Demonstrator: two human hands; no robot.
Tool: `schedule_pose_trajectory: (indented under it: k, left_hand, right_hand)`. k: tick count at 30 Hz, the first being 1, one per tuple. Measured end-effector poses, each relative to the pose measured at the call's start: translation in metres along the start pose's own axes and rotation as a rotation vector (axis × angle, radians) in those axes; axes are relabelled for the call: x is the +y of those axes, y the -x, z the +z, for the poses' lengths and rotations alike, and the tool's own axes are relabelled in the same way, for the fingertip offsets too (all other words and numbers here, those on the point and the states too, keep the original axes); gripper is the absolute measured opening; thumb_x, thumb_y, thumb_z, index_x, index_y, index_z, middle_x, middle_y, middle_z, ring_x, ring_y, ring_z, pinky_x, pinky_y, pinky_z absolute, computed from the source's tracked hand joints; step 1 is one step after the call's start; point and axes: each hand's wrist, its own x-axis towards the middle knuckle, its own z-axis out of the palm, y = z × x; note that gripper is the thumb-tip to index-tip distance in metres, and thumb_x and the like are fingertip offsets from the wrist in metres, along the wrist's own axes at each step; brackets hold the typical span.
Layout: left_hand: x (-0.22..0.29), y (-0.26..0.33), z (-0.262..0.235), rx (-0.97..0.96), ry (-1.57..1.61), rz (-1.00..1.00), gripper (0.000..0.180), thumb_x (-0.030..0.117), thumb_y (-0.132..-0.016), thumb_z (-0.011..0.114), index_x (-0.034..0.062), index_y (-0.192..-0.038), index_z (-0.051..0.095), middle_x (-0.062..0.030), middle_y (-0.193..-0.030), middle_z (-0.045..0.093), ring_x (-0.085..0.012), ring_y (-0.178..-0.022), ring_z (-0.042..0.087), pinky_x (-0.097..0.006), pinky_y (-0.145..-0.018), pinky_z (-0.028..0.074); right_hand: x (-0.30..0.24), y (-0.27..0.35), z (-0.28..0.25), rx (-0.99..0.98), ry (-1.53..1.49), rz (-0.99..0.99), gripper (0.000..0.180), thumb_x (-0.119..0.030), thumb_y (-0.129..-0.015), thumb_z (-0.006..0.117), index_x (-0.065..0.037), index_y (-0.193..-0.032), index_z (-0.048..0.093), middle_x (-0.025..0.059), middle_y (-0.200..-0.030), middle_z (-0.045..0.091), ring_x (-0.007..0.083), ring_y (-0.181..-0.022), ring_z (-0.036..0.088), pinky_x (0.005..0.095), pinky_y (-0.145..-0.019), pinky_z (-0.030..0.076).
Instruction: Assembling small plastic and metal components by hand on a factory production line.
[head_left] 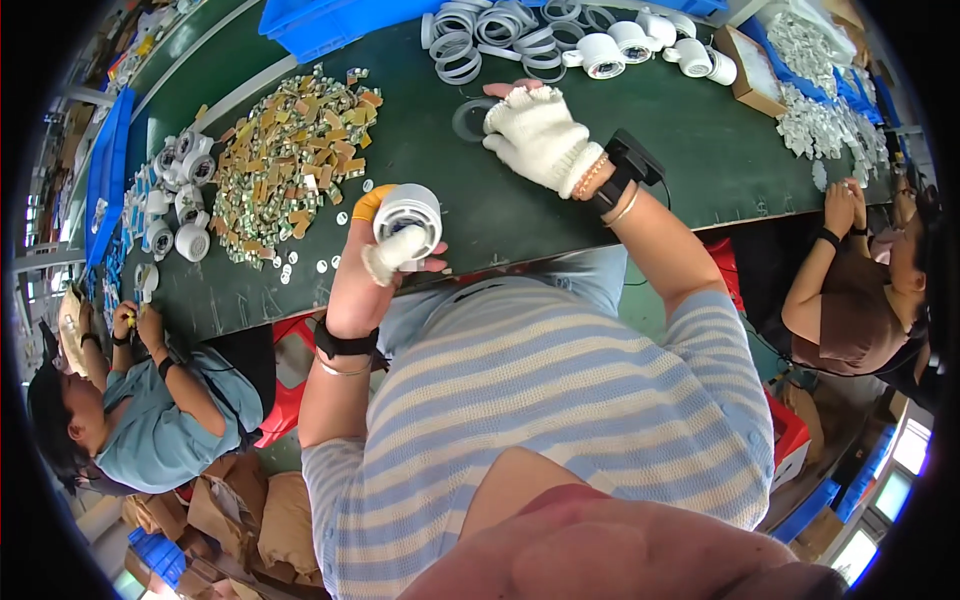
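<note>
My left hand (362, 262), with yellow-orange covering on a finger, is closed around a white round plastic housing (420, 204). The housing's open face is turned up and shows a recessed inside; a white stem sticks out toward my wrist. Further right and farther from me, my right hand (540, 138) wears a white knit glove with bare fingertips. Its fingers are closed at the edge of a grey ring (459, 121), which is at the dark green tabletop. The glove hides exactly how the fingers grip the ring.
Left lie a heap of small circuit boards (295, 160), small white discs (322, 267) and white housings (192, 240). Grey rings (455, 60) and more white housings (600, 55) stand at the back beside a blue bin (330, 25). Clear plastic pieces (825, 125) lie right. Co-workers sit on both sides.
</note>
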Motion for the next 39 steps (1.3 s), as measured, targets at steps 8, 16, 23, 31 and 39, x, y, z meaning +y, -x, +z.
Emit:
schedule_pose_trajectory:
  k: [8, 16, 23, 31, 39]
  left_hand:
    - [0.002, 0.013, 0.025, 0.089, -1.549, 0.496, 0.065, 0.012, -0.078, 0.081, 0.0148, -0.139, 0.059, -0.0175, -0.12, 0.064, -0.0354, -0.096, 0.069, -0.04, -0.08, 0.058]
    - [0.013, 0.0, 0.023, -0.24, -1.003, 0.421, 0.062, 0.015, -0.086, 0.081, 0.0149, -0.143, 0.057, -0.0118, -0.119, 0.065, -0.0251, -0.093, 0.072, -0.036, -0.077, 0.06]
    - [-0.016, -0.013, 0.014, -0.156, 0.353, 0.036, 0.073, 0.025, -0.103, 0.065, 0.0151, -0.163, 0.024, -0.0137, -0.142, 0.054, -0.0292, -0.121, 0.065, -0.045, -0.104, 0.055]
    - [-0.02, -0.007, 0.038, -0.12, 0.045, 0.077, 0.109, 0.007, -0.081, 0.086, 0.0162, -0.164, 0.016, -0.0126, -0.151, 0.045, -0.0271, -0.129, 0.058, -0.044, -0.106, 0.054]
    - [-0.027, -0.007, 0.038, -0.069, 0.02, 0.182, 0.112, 0.0, -0.079, 0.086, 0.0173, -0.165, 0.016, -0.0106, -0.151, 0.044, -0.0276, -0.135, 0.052, -0.045, -0.107, 0.052]
  right_hand:
    - [-0.066, 0.034, -0.063, 0.062, -0.161, -0.145, 0.025, -0.024, -0.076, 0.079, -0.021, -0.101, 0.074, -0.0004, -0.099, 0.067, 0.0277, -0.098, 0.059, 0.0448, -0.084, 0.046]
    - [-0.046, 0.03, -0.087, 0.0, -0.551, -0.163, 0.028, -0.015, -0.074, 0.083, -0.012, -0.099, 0.07, 0.0045, -0.114, 0.072, 0.0321, -0.098, 0.064, 0.044, -0.081, 0.05]
    - [-0.058, 0.033, -0.098, -0.239, -1.519, 0.323, 0.024, -0.013, -0.101, 0.066, 0.002, -0.119, 0.066, 0.01, -0.103, 0.072, 0.0144, -0.091, 0.068, 0.0275, -0.079, 0.053]
    - [-0.07, 0.029, -0.095, -0.237, -1.5, 0.323, 0.027, -0.014, -0.101, 0.065, 0.002, -0.122, 0.066, 0.0097, -0.103, 0.072, 0.0156, -0.094, 0.069, 0.0301, -0.084, 0.056]
    - [-0.07, 0.03, -0.094, -0.209, -1.412, 0.333, 0.027, -0.018, -0.1, 0.066, 0.0, -0.121, 0.068, 0.01, -0.102, 0.073, 0.0163, -0.091, 0.07, 0.03, -0.082, 0.055]
